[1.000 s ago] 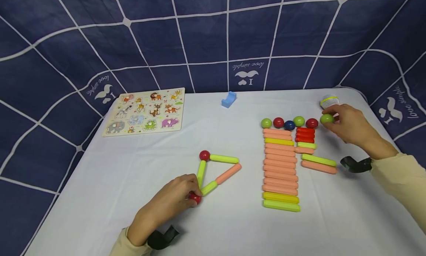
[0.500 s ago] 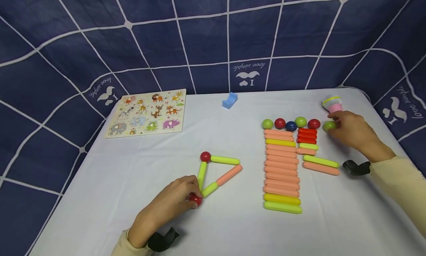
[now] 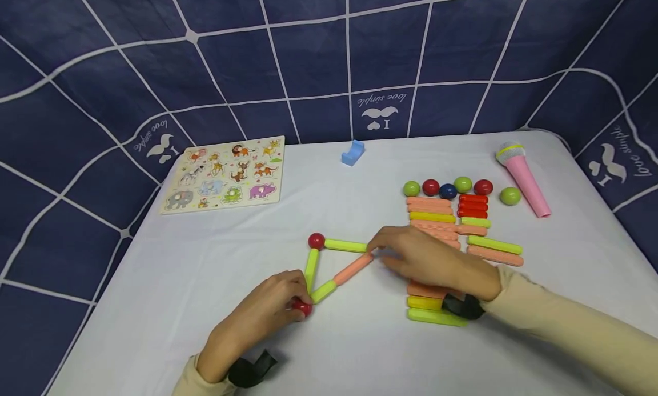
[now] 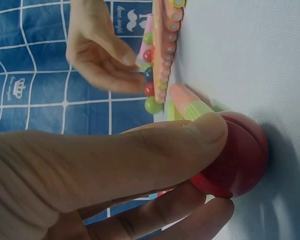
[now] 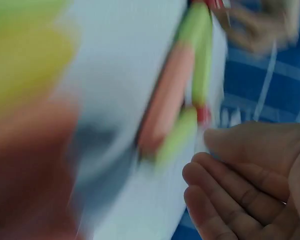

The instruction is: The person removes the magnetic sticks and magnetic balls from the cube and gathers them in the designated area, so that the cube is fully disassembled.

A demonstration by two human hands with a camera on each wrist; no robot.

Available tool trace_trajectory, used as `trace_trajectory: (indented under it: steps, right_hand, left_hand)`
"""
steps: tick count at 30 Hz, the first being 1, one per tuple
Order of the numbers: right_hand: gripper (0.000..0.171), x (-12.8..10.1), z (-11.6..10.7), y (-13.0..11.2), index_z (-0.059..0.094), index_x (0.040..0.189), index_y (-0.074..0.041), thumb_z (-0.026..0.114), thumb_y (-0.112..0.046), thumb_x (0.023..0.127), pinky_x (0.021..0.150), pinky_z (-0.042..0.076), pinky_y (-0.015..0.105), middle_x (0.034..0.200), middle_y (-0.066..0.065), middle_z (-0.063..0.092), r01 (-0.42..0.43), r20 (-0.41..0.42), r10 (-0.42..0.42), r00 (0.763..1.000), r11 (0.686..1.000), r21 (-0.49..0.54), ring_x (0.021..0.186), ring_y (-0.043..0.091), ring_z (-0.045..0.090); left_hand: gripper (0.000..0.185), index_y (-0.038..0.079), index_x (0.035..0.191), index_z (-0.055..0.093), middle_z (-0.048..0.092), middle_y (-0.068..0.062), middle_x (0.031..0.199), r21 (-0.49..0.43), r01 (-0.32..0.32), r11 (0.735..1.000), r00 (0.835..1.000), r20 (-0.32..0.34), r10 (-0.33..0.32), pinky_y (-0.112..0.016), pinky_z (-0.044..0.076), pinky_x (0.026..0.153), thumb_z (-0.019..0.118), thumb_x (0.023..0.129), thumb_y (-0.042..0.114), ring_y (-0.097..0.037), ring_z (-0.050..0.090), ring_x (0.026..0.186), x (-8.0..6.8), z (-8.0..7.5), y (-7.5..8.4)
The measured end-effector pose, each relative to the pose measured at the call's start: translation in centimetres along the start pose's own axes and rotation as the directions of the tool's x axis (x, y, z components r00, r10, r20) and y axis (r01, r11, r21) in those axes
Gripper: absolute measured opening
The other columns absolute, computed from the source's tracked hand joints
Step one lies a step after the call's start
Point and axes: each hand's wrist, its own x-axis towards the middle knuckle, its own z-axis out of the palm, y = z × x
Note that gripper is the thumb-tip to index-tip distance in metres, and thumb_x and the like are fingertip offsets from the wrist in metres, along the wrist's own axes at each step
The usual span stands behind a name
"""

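My left hand (image 3: 264, 310) pinches a red ball (image 4: 242, 160) between thumb and fingers at the near corner of a three-sided frame of sticks. From that ball run a light green stick (image 3: 311, 264) and a short green stick (image 3: 323, 292) in line with an orange stick (image 3: 353, 269). Another red ball (image 3: 316, 241) sits at the far corner, with a green stick (image 3: 346, 246) extending right from it. My right hand (image 3: 418, 256) hovers by the frame's right corner. Its relaxed fingers (image 5: 212, 185) hold nothing in the right wrist view, where the sticks look blurred.
Partly under my right arm lies a column of orange, yellow and green sticks (image 3: 437, 317). Several coloured balls (image 3: 430, 187) line its far end. A pink toy microphone (image 3: 529, 184), a blue curved block (image 3: 353, 153) and an animal puzzle board (image 3: 226, 173) lie farther back.
My right hand has let go of the green ball beside the microphone and swung left to the stick frame. The microphone is now uncovered. My left hand stays on its red ball.
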Motion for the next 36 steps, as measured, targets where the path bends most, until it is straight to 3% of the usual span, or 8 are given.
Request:
trace_trajectory:
  steps: [4, 11, 16, 20, 26, 29, 36]
  right_hand:
    - [0.024, 2.1, 3.1, -2.7, 0.071, 0.116, -0.013, 0.069, -0.010, 0.092, 0.093, 0.051, 0.035, 0.113, -0.002, 0.067, 0.146, 0.087, -0.142, 0.986, 0.988, -0.042, 0.107, 0.014, 0.060]
    - [0.011, 3.4, 6.0, -3.7, 0.074, 0.102, -0.016, 0.071, -0.014, 0.092, 0.075, 0.052, 0.024, 0.094, -0.007, 0.065, 0.227, 0.096, -0.216, 0.972, 0.965, -0.129, 0.087, 0.006, 0.058]
    - [0.007, 3.2, 6.2, -3.7, 0.073, 0.097, -0.017, 0.069, -0.014, 0.093, 0.068, 0.051, 0.022, 0.089, -0.007, 0.061, 0.253, 0.083, -0.241, 0.967, 0.944, -0.213, 0.083, 0.007, 0.055]
    - [0.010, 3.0, 6.0, -3.3, 0.074, 0.101, -0.016, 0.068, -0.015, 0.094, 0.075, 0.051, 0.026, 0.092, -0.005, 0.064, 0.285, 0.072, -0.275, 0.959, 0.931, -0.227, 0.086, 0.008, 0.058]
    - [0.019, 1.1, 5.0, -2.4, 0.074, 0.111, -0.016, 0.070, -0.017, 0.093, 0.085, 0.049, 0.029, 0.100, -0.003, 0.064, 0.386, 0.074, -0.386, 0.920, 0.853, -0.351, 0.092, 0.012, 0.058]
    - [0.025, -0.7, 4.0, -2.0, 0.072, 0.116, -0.015, 0.071, -0.014, 0.091, 0.083, 0.050, 0.028, 0.106, -0.002, 0.064, 0.349, 0.060, -0.351, 0.934, 0.866, -0.358, 0.095, 0.013, 0.058]
    - [0.031, -5.2, 1.4, -0.2, 0.072, 0.117, -0.010, 0.076, -0.012, 0.086, 0.083, 0.054, 0.034, 0.107, -0.002, 0.066, 0.182, -0.091, -0.220, 0.971, 0.933, -0.310, 0.096, 0.014, 0.062]
  left_hand:
    - [0.018, 0.008, 0.086, 0.077, 0.057, 0.011, 0.086, -0.011, -0.003, 1.000, 1.000, 0.001, 0.003, -0.024, 0.050, 0.071, 0.084, 0.073, -0.002, -0.009, 0.054, 0.081, 0.0, 0.1, -0.2]
    - [0.018, 0.007, 0.087, 0.077, 0.057, 0.012, 0.087, -0.028, -0.014, 1.000, 1.000, 0.002, 0.014, -0.024, 0.049, 0.072, 0.085, 0.073, 0.000, -0.008, 0.054, 0.083, -0.1, 0.2, -0.2]
    - [0.019, 0.007, 0.087, 0.077, 0.058, 0.010, 0.086, -0.015, -0.029, 0.999, 1.000, -0.009, 0.029, -0.023, 0.049, 0.071, 0.085, 0.072, -0.001, -0.007, 0.054, 0.081, 0.0, 0.0, -0.2]
    - [0.018, 0.007, 0.087, 0.076, 0.058, 0.010, 0.086, -0.014, -0.035, 0.999, 0.999, -0.010, 0.035, -0.024, 0.049, 0.072, 0.084, 0.073, -0.001, -0.006, 0.054, 0.081, 0.0, 0.1, -0.3]
    - [0.018, 0.008, 0.088, 0.077, 0.058, 0.011, 0.086, -0.026, -0.016, 1.000, 1.000, -0.003, 0.016, -0.024, 0.049, 0.072, 0.084, 0.074, -0.001, -0.007, 0.053, 0.081, -0.1, 0.0, -0.3]
    - [0.019, 0.008, 0.089, 0.077, 0.058, 0.011, 0.086, -0.030, -0.011, 1.000, 1.000, 0.001, 0.011, -0.025, 0.049, 0.072, 0.084, 0.074, -0.001, -0.008, 0.053, 0.081, 0.0, -0.1, -0.2]
    - [0.019, 0.007, 0.090, 0.077, 0.059, 0.010, 0.086, -0.035, -0.009, 0.999, 1.000, -0.003, 0.008, -0.026, 0.050, 0.073, 0.084, 0.073, -0.001, -0.009, 0.055, 0.082, -0.1, -0.1, -0.1]
